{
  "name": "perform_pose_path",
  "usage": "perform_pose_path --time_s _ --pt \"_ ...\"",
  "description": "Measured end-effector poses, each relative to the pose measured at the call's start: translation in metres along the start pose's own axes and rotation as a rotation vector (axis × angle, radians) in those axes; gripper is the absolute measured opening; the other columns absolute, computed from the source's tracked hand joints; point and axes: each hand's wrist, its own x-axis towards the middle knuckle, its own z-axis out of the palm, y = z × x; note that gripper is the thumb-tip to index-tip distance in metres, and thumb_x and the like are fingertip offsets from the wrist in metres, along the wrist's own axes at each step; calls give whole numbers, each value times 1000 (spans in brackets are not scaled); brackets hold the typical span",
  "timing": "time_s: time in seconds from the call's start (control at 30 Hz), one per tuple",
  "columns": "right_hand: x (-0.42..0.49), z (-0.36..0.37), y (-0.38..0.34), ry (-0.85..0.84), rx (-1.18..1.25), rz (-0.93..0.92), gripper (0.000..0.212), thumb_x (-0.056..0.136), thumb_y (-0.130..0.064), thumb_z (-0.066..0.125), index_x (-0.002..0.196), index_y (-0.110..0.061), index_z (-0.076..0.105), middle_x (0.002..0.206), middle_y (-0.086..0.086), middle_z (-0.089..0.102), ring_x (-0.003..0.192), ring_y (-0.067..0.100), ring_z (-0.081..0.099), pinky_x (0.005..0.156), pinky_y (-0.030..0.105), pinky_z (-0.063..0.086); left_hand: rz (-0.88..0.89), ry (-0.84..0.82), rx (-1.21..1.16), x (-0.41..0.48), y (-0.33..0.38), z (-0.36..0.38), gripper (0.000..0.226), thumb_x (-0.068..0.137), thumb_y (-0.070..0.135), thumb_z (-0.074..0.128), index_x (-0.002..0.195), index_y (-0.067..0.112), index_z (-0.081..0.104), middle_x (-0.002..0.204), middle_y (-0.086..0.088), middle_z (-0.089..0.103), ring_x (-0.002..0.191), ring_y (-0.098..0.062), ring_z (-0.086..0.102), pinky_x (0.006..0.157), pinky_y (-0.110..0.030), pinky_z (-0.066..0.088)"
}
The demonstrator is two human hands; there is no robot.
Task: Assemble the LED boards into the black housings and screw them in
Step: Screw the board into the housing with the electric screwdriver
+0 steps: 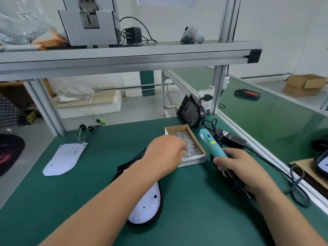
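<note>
Green mat under aluminium shelf | left hand in screw box, grip unclear | right hand grips screwdriver

Colours by the brown box
Teal screwdriver to its right; red-dotted white LED board in black housing before it; green mat.

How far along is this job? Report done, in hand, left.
Done: one LED board sits in its black housing. In hand: left hand reaches into the screw box, right hand grips the screwdriver. Left: screwing that board down; a loose LED board and spare housing wait.
</note>
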Motion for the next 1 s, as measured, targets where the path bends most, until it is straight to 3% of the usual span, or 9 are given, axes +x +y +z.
perform_pose_path --time_s 0.1,0.17,0.23,0.33,0.4,0.6,0.83,0.93,1.0 --pt "-1 3 1 -54 268 -36 29 80 -32 72 80 -5 62 68 14 59 52 23 50 47 26 36 0 -144 166 35 12 12 16 91 4 59 83 15 67 74 -4 56 75 -30 52 74 -37 47" --pt "0 2 2 -75 355 -49 25 81 -28 72 82 -5 63 70 14 60 51 22 49 44 24 39 15 -193 245 49 13 16 18 91 9 62 76 19 64 70 -1 52 78 -29 51 78 -38 39" --pt "2 0 4 -78 417 -47 21 82 -26 71 84 -7 64 75 16 61 51 22 49 44 24 40 27 -209 276 59 11 22 19 92 17 64 74 21 62 69 2 54 86 -29 56 85 -40 42" --pt "7 0 7 -72 486 -64 16 84 -24 70 86 -9 65 79 19 60 53 23 49 45 25 40 25 -239 209 68 7 29 11 94 22 64 88 21 74 85 4 70 95 -27 64 91 -41 47" --pt "9 1 8 -78 507 -89 15 84 -24 71 85 -10 66 79 19 60 53 24 49 45 24 41 14 -258 154 69 5 31 19 95 18 61 102 23 78 101 4 75 102 -26 67 93 -42 48" --pt "11 1 12 -73 516 -92 38 77 -35 76 92 -2 65 79 17 61 55 22 52 46 25 42 -27 -222 71 66 2 43 21 100 13 56 106 17 76 106 -3 75 103 -30 63 93 -45 42" --pt "8 3 9 -55 463 -95 32 80 -36 73 85 -5 64 78 18 59 55 24 49 50 27 38 -70 -158 -93 66 -6 42 21 109 28 52 104 18 70 107 -4 72 105 -30 59 84 -43 31" --pt "7 2 8 -54 464 -112 25 84 -31 69 81 -6 63 74 18 58 53 24 48 47 25 39 -93 -73 -248 61 -9 26 19 108 19 47 101 15 64 104 -6 71 100 -31 63 84 -44 48" --pt "8 2 8 -48 513 -121 23 84 -27 68 82 -5 63 74 17 59 54 24 49 46 26 42 -181 -16 -599 56 -12 8 19 108 13 45 101 9 61 100 -10 71 84 -27 66 71 -40 56"
